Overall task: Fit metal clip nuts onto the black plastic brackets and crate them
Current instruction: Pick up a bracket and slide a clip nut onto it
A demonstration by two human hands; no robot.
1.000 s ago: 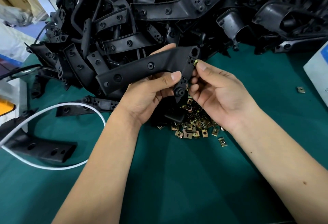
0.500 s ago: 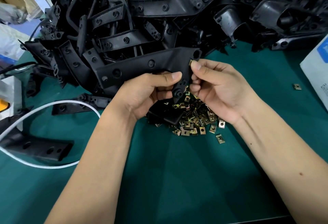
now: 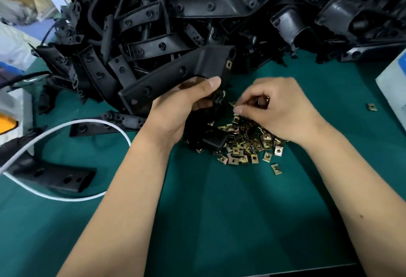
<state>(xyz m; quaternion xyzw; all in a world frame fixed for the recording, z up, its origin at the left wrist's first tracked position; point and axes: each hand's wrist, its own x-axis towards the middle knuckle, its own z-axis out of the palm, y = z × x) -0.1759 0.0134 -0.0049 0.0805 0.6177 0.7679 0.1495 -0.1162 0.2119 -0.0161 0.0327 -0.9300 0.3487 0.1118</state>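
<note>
Two hands work apart: the left hand (image 3: 178,110) grips a black bracket (image 3: 173,77) bearing one clip nut (image 3: 228,64), the right hand (image 3: 279,110) curls, fingertips in the clip-nut pile (image 3: 248,145).

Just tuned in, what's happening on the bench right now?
A person is fitting clip nuts to plastic brackets. The left hand grips a long black bracket above the green mat; one clip nut already sits on its far tab. The right hand is down at the pile of loose clip nuts, fingers curled as if picking one, though none is clearly in its grip. A heap of unfitted brackets lies behind.
</note>
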